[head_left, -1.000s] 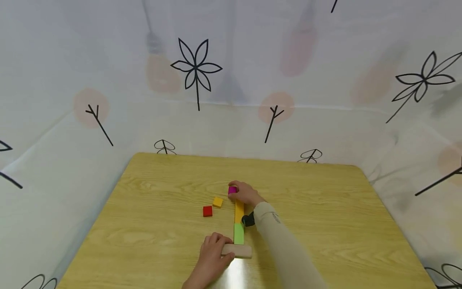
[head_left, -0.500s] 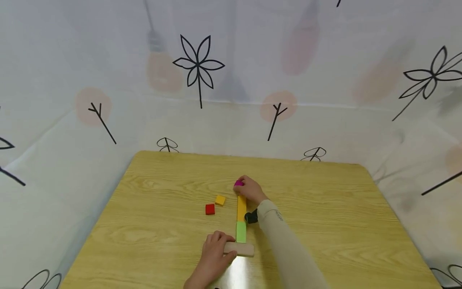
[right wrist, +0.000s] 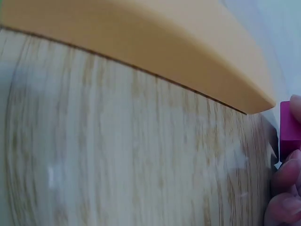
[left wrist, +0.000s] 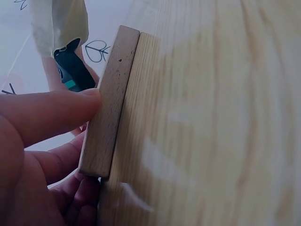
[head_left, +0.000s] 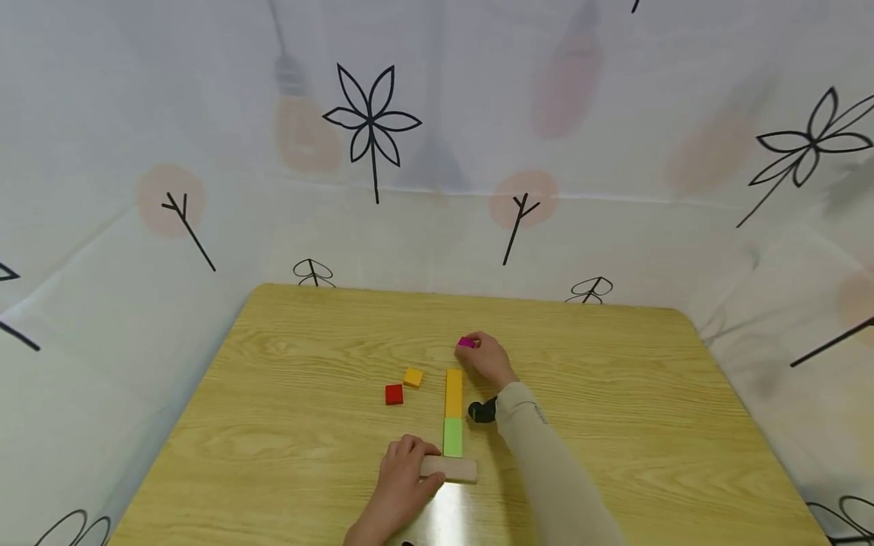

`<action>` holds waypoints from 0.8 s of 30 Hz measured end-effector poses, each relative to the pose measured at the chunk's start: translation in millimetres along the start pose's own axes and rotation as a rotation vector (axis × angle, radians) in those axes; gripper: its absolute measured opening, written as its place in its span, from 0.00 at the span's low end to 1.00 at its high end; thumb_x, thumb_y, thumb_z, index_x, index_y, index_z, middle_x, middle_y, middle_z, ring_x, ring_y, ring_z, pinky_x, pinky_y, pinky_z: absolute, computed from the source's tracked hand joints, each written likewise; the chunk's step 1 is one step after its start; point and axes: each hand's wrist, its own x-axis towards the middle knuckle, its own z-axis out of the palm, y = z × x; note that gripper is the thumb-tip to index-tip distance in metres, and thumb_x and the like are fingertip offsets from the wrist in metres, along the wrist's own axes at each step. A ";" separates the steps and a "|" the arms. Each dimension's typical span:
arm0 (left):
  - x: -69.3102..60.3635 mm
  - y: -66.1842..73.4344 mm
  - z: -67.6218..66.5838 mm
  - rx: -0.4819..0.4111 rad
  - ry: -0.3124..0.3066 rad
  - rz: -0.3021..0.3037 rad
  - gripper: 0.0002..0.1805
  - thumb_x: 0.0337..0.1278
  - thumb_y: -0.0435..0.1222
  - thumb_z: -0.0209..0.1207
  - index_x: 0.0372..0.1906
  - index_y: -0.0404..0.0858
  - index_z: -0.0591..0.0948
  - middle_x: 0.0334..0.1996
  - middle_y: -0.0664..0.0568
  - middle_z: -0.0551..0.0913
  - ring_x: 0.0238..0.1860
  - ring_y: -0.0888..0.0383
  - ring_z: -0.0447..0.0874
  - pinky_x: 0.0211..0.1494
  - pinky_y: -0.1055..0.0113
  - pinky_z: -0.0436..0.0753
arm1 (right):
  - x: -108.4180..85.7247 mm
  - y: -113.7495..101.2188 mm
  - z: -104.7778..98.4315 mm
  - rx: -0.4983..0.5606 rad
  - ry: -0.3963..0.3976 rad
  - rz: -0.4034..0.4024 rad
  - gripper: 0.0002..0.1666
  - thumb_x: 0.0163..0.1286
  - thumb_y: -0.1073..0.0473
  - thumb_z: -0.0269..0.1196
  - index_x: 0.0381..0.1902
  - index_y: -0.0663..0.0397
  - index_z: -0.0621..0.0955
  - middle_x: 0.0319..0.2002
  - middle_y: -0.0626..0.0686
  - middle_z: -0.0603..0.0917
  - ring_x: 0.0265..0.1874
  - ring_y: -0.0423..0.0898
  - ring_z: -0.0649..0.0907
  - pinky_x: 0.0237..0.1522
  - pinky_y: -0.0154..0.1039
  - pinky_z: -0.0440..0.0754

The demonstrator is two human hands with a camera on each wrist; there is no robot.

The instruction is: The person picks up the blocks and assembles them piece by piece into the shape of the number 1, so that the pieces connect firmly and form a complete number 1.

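My left hand [head_left: 403, 481] holds a plain wooden block [head_left: 451, 469] flat on the table, lying crosswise. In the left wrist view the thumb presses the near side of this wooden block [left wrist: 110, 103]. A light green block [head_left: 453, 437] runs away from it, end to end with a longer orange block [head_left: 454, 393]. Beyond the orange block's far end, slightly right, my right hand [head_left: 492, 358] pinches a small magenta block [head_left: 466, 343]. The right wrist view has the magenta block [right wrist: 289, 129] at its right edge, close to the tip of the orange block [right wrist: 188, 52].
A red block [head_left: 394, 394] and a small yellow-orange block [head_left: 413, 378] lie left of the row. The right forearm, with a dark wrist camera [head_left: 482, 411], spans the table's right middle. A patterned white cloth [head_left: 437, 243] hangs behind the wood-grain table [head_left: 287, 455].
My right hand has carried the magenta block rightward and a little farther away, uncovering the orange block's far end. The left hand keeps its hold on the wooden block.
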 end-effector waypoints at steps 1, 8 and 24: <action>0.0 0.0 -0.1 -0.002 0.000 -0.001 0.14 0.51 0.47 0.57 0.42 0.48 0.76 0.39 0.59 0.66 0.39 0.59 0.60 0.41 0.61 0.60 | 0.2 -0.2 0.9 0.006 0.009 0.011 0.26 0.59 0.48 0.60 0.51 0.55 0.73 0.41 0.55 0.76 0.35 0.49 0.75 0.36 0.41 0.72; 0.2 -1.3 0.6 -0.002 -0.003 -0.001 0.14 0.51 0.47 0.57 0.43 0.48 0.75 0.39 0.59 0.66 0.39 0.59 0.59 0.41 0.61 0.60 | 2.1 -1.0 8.1 -0.087 0.057 0.038 0.25 0.56 0.46 0.60 0.47 0.55 0.72 0.40 0.55 0.77 0.36 0.49 0.75 0.37 0.42 0.73; 0.0 -1.5 2.0 0.005 0.008 0.007 0.14 0.51 0.47 0.58 0.43 0.48 0.75 0.39 0.59 0.66 0.39 0.59 0.60 0.41 0.61 0.61 | 2.1 4.3 7.3 -0.126 0.023 -0.096 0.21 0.64 0.51 0.53 0.54 0.51 0.74 0.48 0.56 0.77 0.45 0.53 0.76 0.45 0.49 0.70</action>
